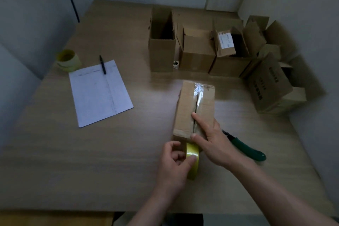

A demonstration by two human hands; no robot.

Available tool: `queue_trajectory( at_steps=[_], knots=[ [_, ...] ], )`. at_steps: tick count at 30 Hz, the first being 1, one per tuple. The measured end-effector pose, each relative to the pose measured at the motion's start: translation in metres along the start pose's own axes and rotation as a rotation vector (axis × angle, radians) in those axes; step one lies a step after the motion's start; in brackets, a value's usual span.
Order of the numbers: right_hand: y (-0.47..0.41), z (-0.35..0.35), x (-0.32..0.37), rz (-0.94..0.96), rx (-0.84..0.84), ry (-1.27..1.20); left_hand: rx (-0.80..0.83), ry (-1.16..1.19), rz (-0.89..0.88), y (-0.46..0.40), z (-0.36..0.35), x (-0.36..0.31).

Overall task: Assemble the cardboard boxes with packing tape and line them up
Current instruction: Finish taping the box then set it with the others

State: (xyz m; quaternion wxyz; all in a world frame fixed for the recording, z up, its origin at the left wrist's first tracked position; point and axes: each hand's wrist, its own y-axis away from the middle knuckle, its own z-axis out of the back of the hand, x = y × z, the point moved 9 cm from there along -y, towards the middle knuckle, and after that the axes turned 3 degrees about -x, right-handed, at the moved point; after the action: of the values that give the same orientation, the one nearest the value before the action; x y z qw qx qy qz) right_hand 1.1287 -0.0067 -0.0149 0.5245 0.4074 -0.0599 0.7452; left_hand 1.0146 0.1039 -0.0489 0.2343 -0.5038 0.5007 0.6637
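While the left hand (pixel 174 161) grips a yellow roll of packing tape (pixel 192 159) at the near end of a closed cardboard box (pixel 195 108), thumb across the roll's outer face and fingers curled through its core, the right hand (pixel 211 137) lies flat on the box top, its forefinger stretched along the centre seam and thumb at the near edge. Clear tape glints over the far part of that seam; how far it runs under the hand is hidden. The box lies on the worktop (pixel 73 161). Partly covered by the right wrist lies a green-handled cutter (pixel 251 149), its blade end hard to make out. Farther back stand open boxes (pixel 198 49) in a row, their flaps up, the rightmost ones overlapping. To the left lie a paper sheet (pixel 100 93), a black pen (pixel 103 64) and another tape roll (pixel 67 59).
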Motion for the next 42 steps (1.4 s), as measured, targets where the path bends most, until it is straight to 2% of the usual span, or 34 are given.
queue_trajectory(
  at_steps=[6,10,13,14,15,17,18,20,22,23,25,27,29,31,33,35,37,39,42],
  knots=[
    [0.0,0.001,0.002,0.01,0.019,0.042,-0.024,-0.106,0.059,-0.015,-0.004,0.003],
    [-0.002,0.004,0.002,0.037,0.03,0.077,-0.089,-0.038,0.106,-0.026,-0.011,0.006],
    [-0.002,0.007,-0.01,0.064,0.101,-0.219,-0.148,-0.026,0.102,-0.028,-0.006,0.009],
    [0.001,0.018,-0.02,0.071,0.057,-0.315,-0.162,-0.031,0.097,-0.029,-0.004,0.01],
    [0.004,0.035,-0.037,0.07,-0.056,-0.324,-0.175,-0.032,0.087,-0.029,-0.004,0.009],
    [0.009,0.073,-0.092,-0.012,-0.338,-0.047,-0.202,-0.039,0.074,-0.029,-0.002,0.011],
    [0.013,0.082,-0.119,-0.083,-0.374,0.162,-0.217,-0.041,0.067,-0.03,-0.002,0.011],
    [0.022,0.076,-0.168,-0.213,-0.242,0.5,-0.246,-0.047,0.051,-0.031,-0.002,0.012],
    [0.03,0.06,-0.205,-0.276,-0.127,0.597,-0.266,-0.074,0.035,-0.034,-0.002,0.013],
    [0.031,0.057,-0.213,-0.283,-0.127,0.576,-0.276,-0.083,0.029,-0.035,-0.001,0.012],
    [0.038,0.057,-0.212,-0.317,-0.211,0.417,-0.285,-0.093,0.033,-0.035,0.0,0.012],
    [0.053,0.068,-0.199,-0.377,-0.396,0.043,-0.279,-0.096,0.029,-0.035,0.0,0.01],
    [0.074,0.08,-0.167,-0.309,-0.545,-0.227,-0.268,-0.098,0.02,-0.035,-0.001,0.008],
    [0.088,0.081,-0.127,-0.173,-0.552,-0.324,-0.261,-0.104,0.016,-0.036,-0.001,0.006],
    [0.099,0.071,-0.098,-0.113,-0.485,-0.41,-0.244,-0.108,0.011,-0.036,-0.002,0.005],
    [0.107,0.065,-0.072,0.015,-0.454,-0.391,-0.228,-0.117,0.003,-0.035,-0.002,0.003],
    [0.114,0.06,-0.051,0.149,-0.434,-0.158,-0.207,-0.125,0.001,-0.034,-0.002,0.002],
    [0.117,0.046,-0.042,0.218,-0.368,0.076,-0.2,-0.142,-0.007,-0.033,-0.001,0.0],
    [0.114,0.028,-0.035,0.232,-0.279,0.156,-0.201,-0.194,-0.033,-0.032,0.0,-0.001]
  ],
)
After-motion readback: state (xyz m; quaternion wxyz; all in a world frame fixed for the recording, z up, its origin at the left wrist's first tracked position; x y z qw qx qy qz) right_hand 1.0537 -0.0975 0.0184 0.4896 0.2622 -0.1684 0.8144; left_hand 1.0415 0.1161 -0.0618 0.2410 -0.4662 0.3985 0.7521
